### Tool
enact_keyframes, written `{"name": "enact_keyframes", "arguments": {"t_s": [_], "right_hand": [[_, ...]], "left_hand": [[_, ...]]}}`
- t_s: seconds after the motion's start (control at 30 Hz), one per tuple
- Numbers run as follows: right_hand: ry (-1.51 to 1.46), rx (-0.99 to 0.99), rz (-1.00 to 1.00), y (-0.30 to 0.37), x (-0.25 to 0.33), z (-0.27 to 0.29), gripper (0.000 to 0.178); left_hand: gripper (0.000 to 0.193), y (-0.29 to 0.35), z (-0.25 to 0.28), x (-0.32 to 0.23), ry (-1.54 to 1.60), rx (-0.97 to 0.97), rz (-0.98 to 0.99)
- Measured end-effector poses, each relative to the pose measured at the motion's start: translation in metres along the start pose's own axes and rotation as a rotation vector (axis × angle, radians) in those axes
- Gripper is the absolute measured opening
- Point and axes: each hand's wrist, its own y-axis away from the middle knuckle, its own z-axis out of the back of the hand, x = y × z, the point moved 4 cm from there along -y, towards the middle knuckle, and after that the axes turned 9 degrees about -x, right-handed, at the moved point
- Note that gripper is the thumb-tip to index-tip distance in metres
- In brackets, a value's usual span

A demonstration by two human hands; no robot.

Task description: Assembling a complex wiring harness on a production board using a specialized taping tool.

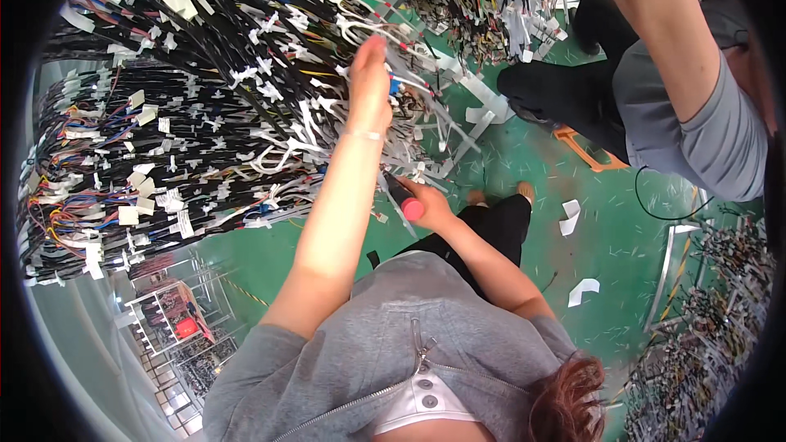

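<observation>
My left hand (370,92) reaches into thick bundles of black wire harnesses (221,49). Its fingers are closed about a harness end, though their far side is hidden. White wire ends and clear sleeves (426,90) stick out just right of this hand, and a small blue piece shows beside it. Lower and nearer to me, my right hand (427,203) is wrapped round a dark-handled tool with a round red end (412,209). The tool's other end points up toward the harnesses, and its tip is lost among the wires.
Another person's arm (659,24) comes in at the upper right, close by. More harnesses hang at the top (491,0) and lower right (704,336). An orange frame (591,154) and white scraps (570,217) lie on the green floor. A rack (176,315) stands lower left.
</observation>
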Motion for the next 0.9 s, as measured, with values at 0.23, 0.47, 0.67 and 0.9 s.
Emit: {"name": "enact_keyframes", "arguments": {"t_s": [0.23, 0.47, 0.67, 0.9], "right_hand": [[-0.022, 0.030, -0.008, -0.007, 0.004, -0.009, 0.057], [-0.246, -0.100, 0.098, 0.001, -0.012, 0.032, 0.053], [-0.723, -0.571, -0.131, -0.012, 0.047, 0.124, 0.026], [-0.975, -0.612, -0.195, -0.040, 0.083, 0.113, 0.025]], "left_hand": [[0.025, -0.044, -0.010, 0.027, 0.027, -0.255, -0.092], [0.025, -0.065, -0.002, 0.021, -0.358, 0.044, -0.497], [0.020, -0.012, -0.028, -0.013, -0.291, 0.468, -0.362], [0.021, 0.000, -0.035, -0.011, -0.222, 0.429, -0.414]]}}
